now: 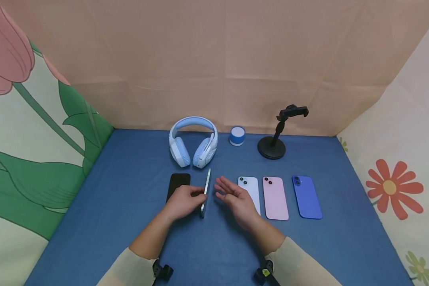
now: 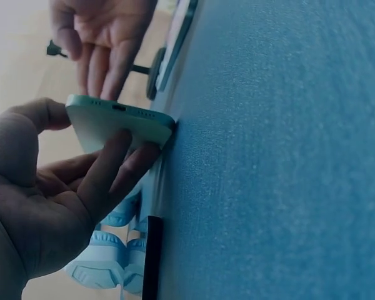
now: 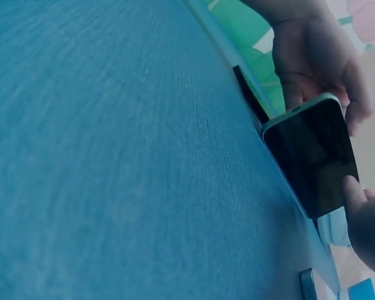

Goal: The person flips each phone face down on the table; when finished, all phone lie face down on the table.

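Tilted up on its long edge, a smartphone (image 1: 207,182) stands on the blue cloth near the middle. My left hand (image 1: 184,201) holds it, thumb at the upper edge and fingers against the back, as the left wrist view shows. That back looks pale green (image 2: 100,122). The dark screen (image 3: 306,156) faces my right hand (image 1: 239,200), whose fingers are extended beside the phone, palm turned inward. A fingertip of it overlaps the screen's corner in the right wrist view. A black phone (image 1: 179,180) lies flat just left, partly hidden by my left hand.
Right of my right hand lie a white phone (image 1: 249,185), a pink phone (image 1: 275,198) and a blue phone (image 1: 307,198). Along the back stand light-blue headphones (image 1: 182,152), a small blue-and-white cylinder (image 1: 237,137) and a black phone stand (image 1: 271,149), before a beige backdrop (image 1: 221,71).
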{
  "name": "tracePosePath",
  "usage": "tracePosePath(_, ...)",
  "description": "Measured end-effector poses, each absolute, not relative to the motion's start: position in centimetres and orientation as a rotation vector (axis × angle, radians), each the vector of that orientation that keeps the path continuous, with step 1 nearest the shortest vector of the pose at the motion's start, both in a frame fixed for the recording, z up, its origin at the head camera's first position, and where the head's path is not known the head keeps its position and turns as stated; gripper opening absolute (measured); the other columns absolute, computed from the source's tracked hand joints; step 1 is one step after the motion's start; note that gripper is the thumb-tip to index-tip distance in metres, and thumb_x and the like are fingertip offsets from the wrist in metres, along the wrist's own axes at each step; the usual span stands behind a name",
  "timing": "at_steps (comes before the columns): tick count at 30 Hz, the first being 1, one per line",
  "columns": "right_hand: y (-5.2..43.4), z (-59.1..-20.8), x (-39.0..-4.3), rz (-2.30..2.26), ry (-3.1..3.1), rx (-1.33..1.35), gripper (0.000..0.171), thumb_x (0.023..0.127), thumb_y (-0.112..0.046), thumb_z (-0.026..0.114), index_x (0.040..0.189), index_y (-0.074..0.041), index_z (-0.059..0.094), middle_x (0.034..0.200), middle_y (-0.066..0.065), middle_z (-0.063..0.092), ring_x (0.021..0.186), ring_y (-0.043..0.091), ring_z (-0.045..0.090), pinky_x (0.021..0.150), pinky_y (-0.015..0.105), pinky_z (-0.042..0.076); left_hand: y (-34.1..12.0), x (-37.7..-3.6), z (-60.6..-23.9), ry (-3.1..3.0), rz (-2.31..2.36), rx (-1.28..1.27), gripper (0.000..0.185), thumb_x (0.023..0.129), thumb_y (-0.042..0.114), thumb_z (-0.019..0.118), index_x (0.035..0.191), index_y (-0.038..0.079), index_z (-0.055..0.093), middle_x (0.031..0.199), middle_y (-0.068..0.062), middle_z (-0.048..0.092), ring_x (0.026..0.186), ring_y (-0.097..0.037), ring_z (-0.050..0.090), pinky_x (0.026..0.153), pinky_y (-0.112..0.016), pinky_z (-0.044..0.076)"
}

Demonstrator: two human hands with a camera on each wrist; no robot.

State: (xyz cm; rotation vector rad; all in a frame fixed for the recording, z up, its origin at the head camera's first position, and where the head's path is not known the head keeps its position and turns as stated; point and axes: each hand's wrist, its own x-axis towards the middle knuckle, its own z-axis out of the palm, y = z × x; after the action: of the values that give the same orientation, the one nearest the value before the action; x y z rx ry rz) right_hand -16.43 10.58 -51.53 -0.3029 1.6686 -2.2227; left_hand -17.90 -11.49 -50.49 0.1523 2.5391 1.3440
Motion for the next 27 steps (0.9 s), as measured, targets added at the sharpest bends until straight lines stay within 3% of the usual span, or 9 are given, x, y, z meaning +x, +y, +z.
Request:
tracePosePath(7,10.8,-51.9,-16.5,-2.165,1.717,-0.265,0.06,0.103,0.006,0.044,0.161,0.005,0.028,0.164,0.023,0.034,0.15,0.035,0.037,0.116,0.043,0.037,-11.7,-17.8,-50.4,2.514,1.381,0.104,0.032,0.095,0.013,0.063,0.122,0.003,0.077,0.101,-0.005,0.077,0.078,-0.014,0.067,0.067,-0.031,0.055)
tracePosePath(10,10.7,-52.0,-16.5,-2.135,1.749,-0.232,0.061,0.102,0.006,0.047,0.16,0.005,0.029,0.163,0.022,0.036,0.151,0.034,0.036,0.118,0.045,0.034,-11.8,-17.9,-50.8,2.494,1.382,0.109,0.031,0.095,0.009,0.062,0.121,0.001,0.076,0.103,-0.005,0.077,0.081,-0.013,0.067,0.07,-0.031,0.056)
tracePosePath(16,10.7,-52.3,-16.4,-2.074,1.834,-0.169,0.063,0.101,0.003,0.053,0.16,0.003,0.032,0.163,0.018,0.039,0.151,0.031,0.035,0.119,0.047,0.031,-12.0,-18.0,-51.4,2.501,1.314,0.137,0.03,0.095,0.008,0.062,0.121,0.001,0.076,0.09,-0.001,0.075,0.076,-0.014,0.062,0.069,-0.031,0.05)
tracePosePath(27,11.2,-52.3,-16.2,-2.001,1.922,-0.097,0.062,0.102,0.0,0.055,0.161,-0.003,0.035,0.162,0.013,0.042,0.15,0.027,0.038,0.12,0.05,0.03,-11.9,-17.6,-51.7,2.426,1.38,0.082,0.033,0.101,0.006,0.058,0.13,-0.005,0.068,0.101,-0.006,0.072,0.074,-0.015,0.062,0.066,-0.03,0.05)
